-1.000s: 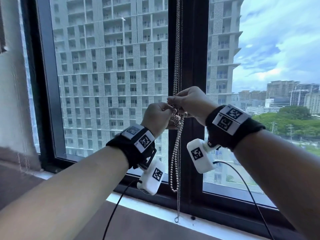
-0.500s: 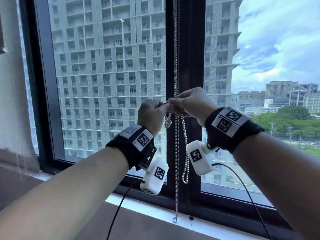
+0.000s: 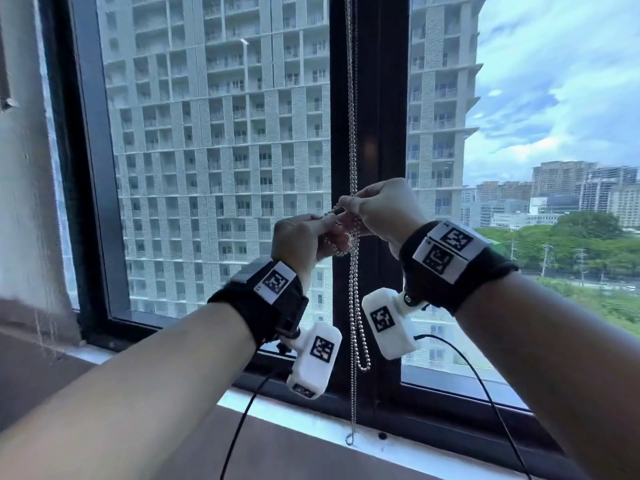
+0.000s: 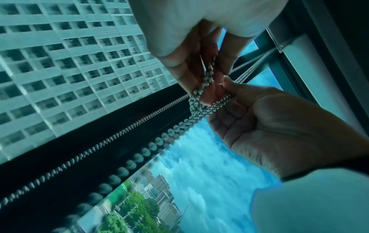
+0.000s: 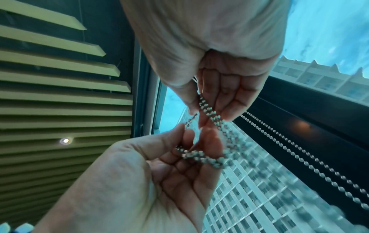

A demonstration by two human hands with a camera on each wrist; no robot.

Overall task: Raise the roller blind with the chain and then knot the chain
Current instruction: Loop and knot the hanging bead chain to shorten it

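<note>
Up close, both hands pinch silver beaded chain (image 3: pixel 353 292), left hand (image 3: pixel 302 241), right hand (image 3: pixel 382 206), black window frame (image 3: pixel 369 98), no legible writing.

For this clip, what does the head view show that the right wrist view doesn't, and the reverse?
Only the head view shows the chain's hanging loop, the window sill and both wrist cameras. Only the right wrist view shows the slatted ceiling, a ceiling light and the fingertips from below. Both show the left hand and right hand pinching the bead chain.
</note>
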